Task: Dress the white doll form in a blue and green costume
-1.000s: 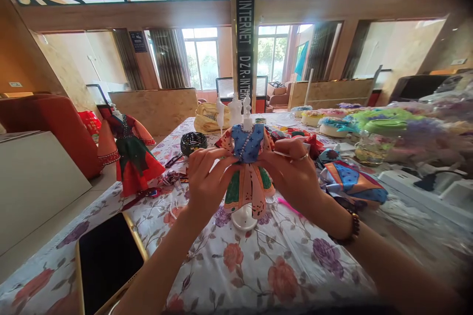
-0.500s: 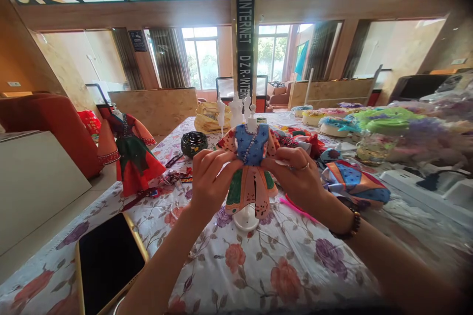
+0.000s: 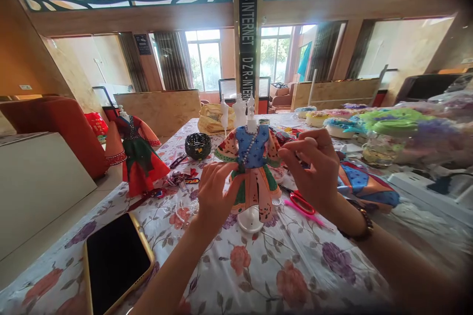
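"Start with the left hand (image 3: 218, 189)?"
"Reaching up and inward from the near left, back of the hand outward, with thumb and fingertips pinching the small dress (image 3: 252, 145) at the waist, under the blue bodice."

"And the right hand (image 3: 314, 172)?"
"Held higher, at the other side of the dress, palm turned inward, fingers curled, with thumb close to forefinger. Just beside the sleeve; contact hard to tell, same for anything in the grip. At the wrist, a beaded bracelet (image 3: 366, 224)."

"Between the hands?"
"The dress itself, upright on a white stand (image 3: 250, 221), with a string of pearls slanting across the front."

"Close by?"
"Below the right hand in view, red-handled scissors (image 3: 294, 197). To the right of the same hand, blue and orange cloth (image 3: 360, 182). Left of the left hand, a pearl strand (image 3: 181, 214) on the flowered tablecloth (image 3: 273, 261)."

"Farther out?"
"Nearer than the left hand and off to the left, a phone (image 3: 118, 263), screen dark. Beyond the left hand, a black woven bowl (image 3: 198, 147); well to the left, a red and green dress (image 3: 136, 152) on another stand. Past both hands, white figures (image 3: 240, 112)."
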A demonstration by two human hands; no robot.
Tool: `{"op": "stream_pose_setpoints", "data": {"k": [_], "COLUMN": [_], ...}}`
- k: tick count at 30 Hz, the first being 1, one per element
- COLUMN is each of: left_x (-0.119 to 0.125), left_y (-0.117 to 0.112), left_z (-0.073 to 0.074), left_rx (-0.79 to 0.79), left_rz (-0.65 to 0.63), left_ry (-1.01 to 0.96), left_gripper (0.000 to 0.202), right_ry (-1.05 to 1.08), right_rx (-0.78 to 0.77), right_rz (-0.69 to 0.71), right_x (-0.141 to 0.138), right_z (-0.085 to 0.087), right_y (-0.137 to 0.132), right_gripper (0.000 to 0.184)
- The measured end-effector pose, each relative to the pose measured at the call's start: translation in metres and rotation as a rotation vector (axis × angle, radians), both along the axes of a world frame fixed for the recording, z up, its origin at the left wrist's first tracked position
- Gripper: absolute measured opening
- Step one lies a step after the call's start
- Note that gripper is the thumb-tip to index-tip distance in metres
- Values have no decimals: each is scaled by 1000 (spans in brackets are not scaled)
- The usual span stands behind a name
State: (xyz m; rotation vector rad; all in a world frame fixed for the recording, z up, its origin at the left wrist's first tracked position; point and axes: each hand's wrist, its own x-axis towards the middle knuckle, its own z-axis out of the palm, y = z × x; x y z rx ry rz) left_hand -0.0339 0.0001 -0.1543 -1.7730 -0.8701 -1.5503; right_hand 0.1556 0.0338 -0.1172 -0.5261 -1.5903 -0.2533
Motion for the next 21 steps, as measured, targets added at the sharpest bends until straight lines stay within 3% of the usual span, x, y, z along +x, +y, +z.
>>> {"op": "stream_pose_setpoints", "data": {"k": [3,5,9,11,16,21], "left_x": [2,7,18,21,23,22], "left_y": [-1,-3,-8,-9,-10,-11], "left_z": [-2,-2,-2,-2,2,8], "left_rx": [39,-1,-273,-423,-676,-742], "left_rz": [10,19,20,-61,-410,-482], "left_ry": [43,-51,-386,-546,-866,-973], "left_gripper": [28,22,25,29,33,28], "right_ry": [-41,-80,-103,-60,23,-115], "right_rx": [-15,23,12,-48,-238,-488], "right_rz": [8,10,5,5,35,76], "right_x": [-4,-7,-7,-6,-4,-6], "right_z": [9,11,9,10,24,36], "right_y": [-2,-2,-2,-1,2,7], "right_gripper": [4,7,10,12,16,34]}}
